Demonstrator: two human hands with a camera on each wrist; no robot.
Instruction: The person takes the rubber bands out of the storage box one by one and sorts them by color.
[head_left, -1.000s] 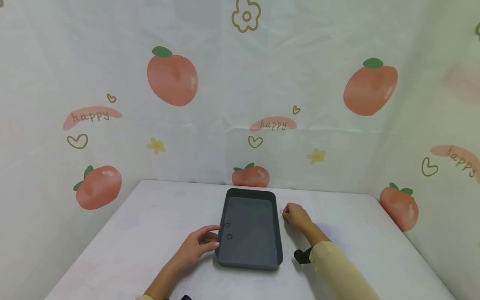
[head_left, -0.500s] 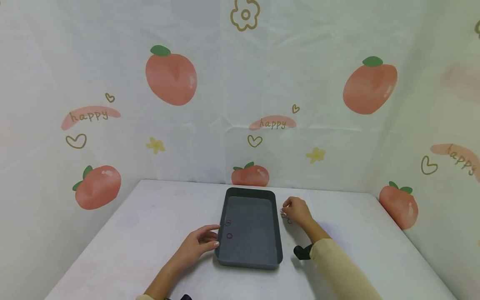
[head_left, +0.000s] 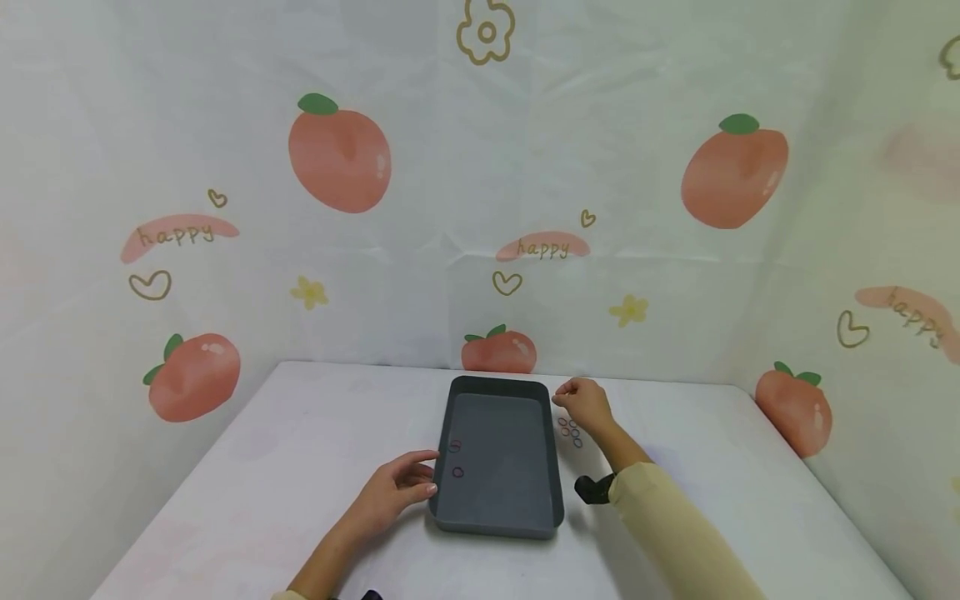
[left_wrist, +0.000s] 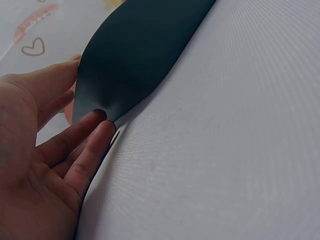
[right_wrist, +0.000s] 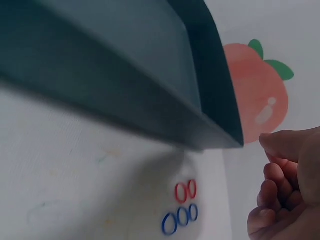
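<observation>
A dark grey rectangular tray (head_left: 498, 531) lies on the white-covered table, with thin rings inside near its left wall: a purplish ring (head_left: 458, 472) and a reddish ring (head_left: 455, 447) beyond it. My left hand (head_left: 397, 483) rests against the tray's left side, fingertips touching the wall in the left wrist view. My right hand (head_left: 588, 404) is raised beside the tray's far right corner, thumb and forefinger together, other fingers curled. I cannot tell whether a ring is between those fingertips. Below it on the table lie red rings (right_wrist: 181, 192) and blue rings (right_wrist: 170, 224).
A white cloth printed with peaches (head_left: 498, 352) hangs behind the table and along its sides. The table's far edge (head_left: 645, 381) runs just beyond the tray. A black wrist strap piece (head_left: 595, 489) sticks out from the right forearm.
My right hand has lifted away from the rings and moved toward the far end of the tray, uncovering several rings on the table. The left hand and tray stay in place.
</observation>
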